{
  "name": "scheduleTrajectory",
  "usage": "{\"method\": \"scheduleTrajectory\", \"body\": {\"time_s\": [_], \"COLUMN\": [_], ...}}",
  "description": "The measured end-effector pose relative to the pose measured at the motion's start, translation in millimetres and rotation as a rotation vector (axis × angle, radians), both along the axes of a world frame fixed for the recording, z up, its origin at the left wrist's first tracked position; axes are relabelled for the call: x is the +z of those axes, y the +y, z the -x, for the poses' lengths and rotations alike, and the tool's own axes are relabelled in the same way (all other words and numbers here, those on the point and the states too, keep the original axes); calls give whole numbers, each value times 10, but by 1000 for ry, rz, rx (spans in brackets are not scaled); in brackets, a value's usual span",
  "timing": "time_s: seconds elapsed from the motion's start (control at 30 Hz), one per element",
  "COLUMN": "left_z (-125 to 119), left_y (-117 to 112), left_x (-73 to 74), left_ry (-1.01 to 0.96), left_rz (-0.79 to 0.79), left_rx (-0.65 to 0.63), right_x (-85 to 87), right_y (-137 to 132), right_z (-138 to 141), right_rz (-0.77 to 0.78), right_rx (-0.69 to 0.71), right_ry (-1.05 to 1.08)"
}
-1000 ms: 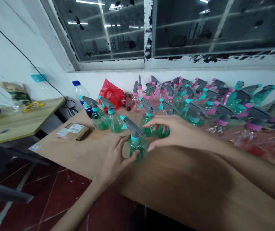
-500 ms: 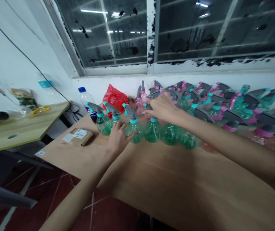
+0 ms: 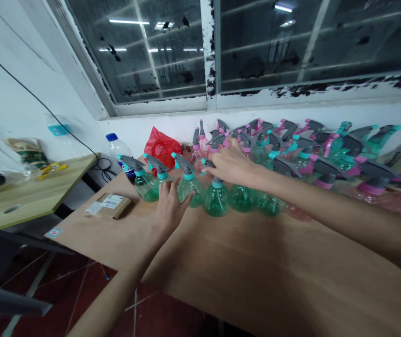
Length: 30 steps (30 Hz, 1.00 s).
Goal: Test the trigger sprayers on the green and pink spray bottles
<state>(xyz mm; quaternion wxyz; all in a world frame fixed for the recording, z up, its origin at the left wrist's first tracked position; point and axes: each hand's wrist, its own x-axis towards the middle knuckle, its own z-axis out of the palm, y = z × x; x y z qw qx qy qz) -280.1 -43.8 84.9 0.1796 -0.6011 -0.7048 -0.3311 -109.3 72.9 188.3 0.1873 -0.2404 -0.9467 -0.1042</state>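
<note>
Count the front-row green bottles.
6: green bottle far left, another behind left hand, another right of it, another below right hand, two below right forearm; more may be hidden.

Apparently a workshop, many spray bottles (image 3: 216, 200) massed on plain table (image 3: 242, 267), paint-flaked window (image 3: 172, 70), strip lights (image 3: 129, 21)

The right hand (image 3: 233, 161) hides part of the sprayer (image 3: 218, 179) on a green bottle (image 3: 216, 201); the label (image 3: 112, 201) on the left parcel (image 3: 124, 208) is too small to read.

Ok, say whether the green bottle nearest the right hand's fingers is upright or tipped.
Upright: the green bottle rests on its base, turquoise collar on top.
</note>
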Motion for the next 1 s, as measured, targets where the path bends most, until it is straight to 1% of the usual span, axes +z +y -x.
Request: {"method": "scheduleTrajectory", "body": {"time_s": [0.1, 0.2, 0.23, 0.27, 0.3, 0.37, 0.43, 0.47, 0.57, 0.67, 0.7, 0.73, 0.87, 0.93, 1.0], "left_z": [-174, -447, -557, -673, -792, -1024, -1233, -1324, -1552, -1751, -1821, -1895, -2208, -2346, -2451], "left_y": [-201, -422, -483, -533, -570, -608, -610, -603, -573, -538, -524, -507, -416, -362, -310], "left_x": [-25, -81, -102, -121, -137, -157, -172, -182, -244, -336, -365, -390, -427, -414, -397], "left_ry": [-64, -117, -141, -212, -261, -325, -398, -437, -540, -605, -613, -612, -536, -512, -494], "left_rz": [-14, 42, 82, 143, 184, 320, 406, 430, 421, 381, 381, 390, 435, 448, 460], "left_rx": [-41, -139, -187, -258, -294, -308, -347, -369, -407, -438, -462, -495, -665, -732, -755], "right_x": [-5, -16, -23, -30, -38, -51, -61, -68, -128, -289, -363, -443, -733, -826, -887], "right_y": [-143, -325, -387, -447, -502, -591, -638, -643, -607, -558, -553, -554, -618, -663, -696], "right_z": [-133, -330, -408, -490, -577, -764, -972, -1085, -1457, -1826, -1934, -2030, -2273, -2328, -2369], "right_rz": [10, 22, 25, 26, 27, 50, 132, 201, 485, 802, 886, 932, 977, 992, 983], "right_rx": [8, 46, 61, 72, 81, 102, 117, 119, 109, 138, 164, 186, 238, 237, 210], "right_ry": [-19, -40, -43, -42, -36, -21, 2, 12, 57, 129, 174, 232, 486, 614, 748]}}
